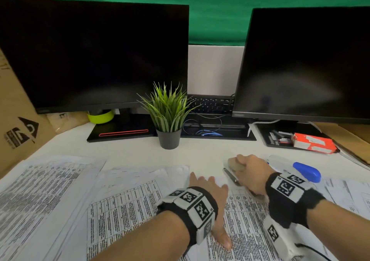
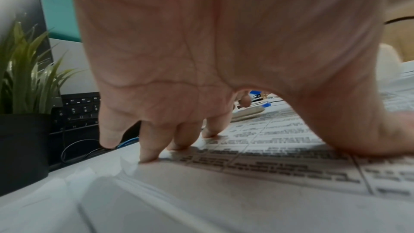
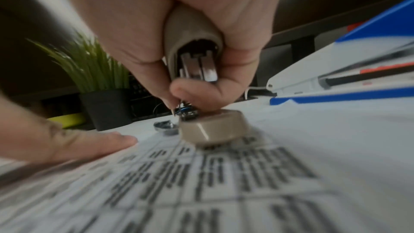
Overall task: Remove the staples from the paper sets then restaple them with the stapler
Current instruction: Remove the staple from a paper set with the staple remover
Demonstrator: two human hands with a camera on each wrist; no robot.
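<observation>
Your left hand is lying flat, fingers straight and spread, pressing down on the printed paper set in front of you on the white desk. Your right hand is curling its grip around a beige stapler, thumb and fingers wrapped over the top arm; from the right wrist, the beige stapler's base is sitting on the far corner of that same paper set, with the metal staple channel showing under your palm. A dark pen is lying just beside your right hand on the sheets.

More printed sheets are spreading across the desk to your left, and further pages are lying off to the right under a blue-and-white stapler. Behind the papers, a potted plant in a dark pot is standing between two dark monitors, with a black keyboard tucked behind it. A yellow-green cup is sitting under the left monitor, and a red-and-white box is resting on a black tray under the right one. Cardboard is leaning at the left edge, and a green backdrop is hanging across the back of the room.
</observation>
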